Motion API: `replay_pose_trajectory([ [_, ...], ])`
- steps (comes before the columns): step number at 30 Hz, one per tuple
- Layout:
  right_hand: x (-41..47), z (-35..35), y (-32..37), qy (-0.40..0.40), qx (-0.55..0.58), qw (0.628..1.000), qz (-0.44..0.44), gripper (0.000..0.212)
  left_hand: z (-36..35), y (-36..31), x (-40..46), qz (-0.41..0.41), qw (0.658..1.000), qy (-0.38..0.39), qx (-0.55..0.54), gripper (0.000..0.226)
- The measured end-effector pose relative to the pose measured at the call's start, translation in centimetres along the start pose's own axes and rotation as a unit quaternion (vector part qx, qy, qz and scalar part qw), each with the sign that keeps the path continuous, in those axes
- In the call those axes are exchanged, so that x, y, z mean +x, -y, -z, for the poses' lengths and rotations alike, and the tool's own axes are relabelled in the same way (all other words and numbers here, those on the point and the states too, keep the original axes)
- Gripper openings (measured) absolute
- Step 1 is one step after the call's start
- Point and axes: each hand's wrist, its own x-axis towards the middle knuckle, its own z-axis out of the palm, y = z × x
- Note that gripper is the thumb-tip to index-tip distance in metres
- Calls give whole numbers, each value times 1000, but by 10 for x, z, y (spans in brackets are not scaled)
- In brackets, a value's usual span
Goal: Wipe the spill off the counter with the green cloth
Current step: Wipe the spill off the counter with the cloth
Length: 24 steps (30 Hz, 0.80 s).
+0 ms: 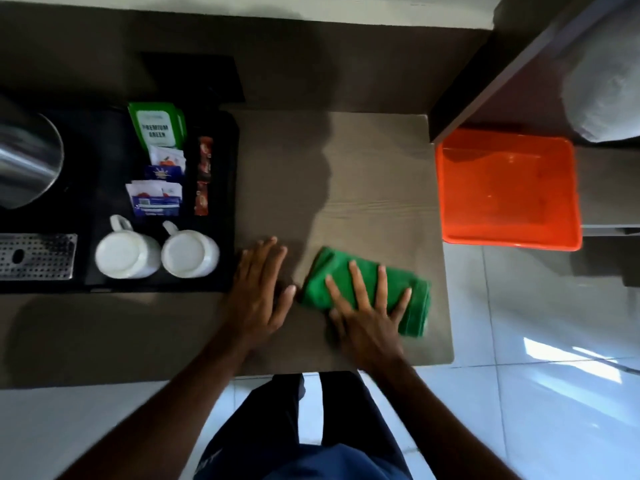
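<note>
The green cloth (346, 271), folded, lies on the brown counter (363, 188) near its front right corner. My right hand (367, 306) presses flat on the cloth, fingers spread and pointing away from me. Just left of the cloth, my left hand (259, 292) rests flat on the bare counter with its fingers apart and nothing in it. I cannot make out any spill on the counter surface; part of it lies in shadow.
A black tray (104, 161) on the left holds two upturned white mugs (156, 254), tea and sugar sachets (157, 161) and a steel kettle (27, 157). An orange plastic tub (505, 188) sits beyond the counter's right edge. White tiled floor lies below.
</note>
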Motion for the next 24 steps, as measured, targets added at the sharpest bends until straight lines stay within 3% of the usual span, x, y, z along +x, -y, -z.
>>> replay_pose_trajectory([
  [2,78,15,9,-46,9,999,-3,54,-1,4,1,-7,1000,-12,-11,63],
  [5,201,46,28,-55,25,998,-3,53,-2,7,3,2,1000,-19,-25,66],
  [8,248,59,53,-44,17,999,-11,54,-2,7,1,6,999,-30,-33,67],
  [13,121,21,54,-41,-45,987,147,57,1,7,0,-2,998,-35,-49,67],
  [15,47,1,45,-28,-38,987,155,58,3,9,-2,-14,997,-27,-64,69],
  [20,-62,-17,-11,21,-23,999,39,59,3,12,0,-15,995,-10,-102,75],
  [22,-50,-11,-27,25,-7,1000,-13,60,2,10,-1,-18,995,-12,-99,75],
  [24,-2,2,-41,-21,13,997,-74,57,2,10,-1,-27,995,-13,-97,75],
])
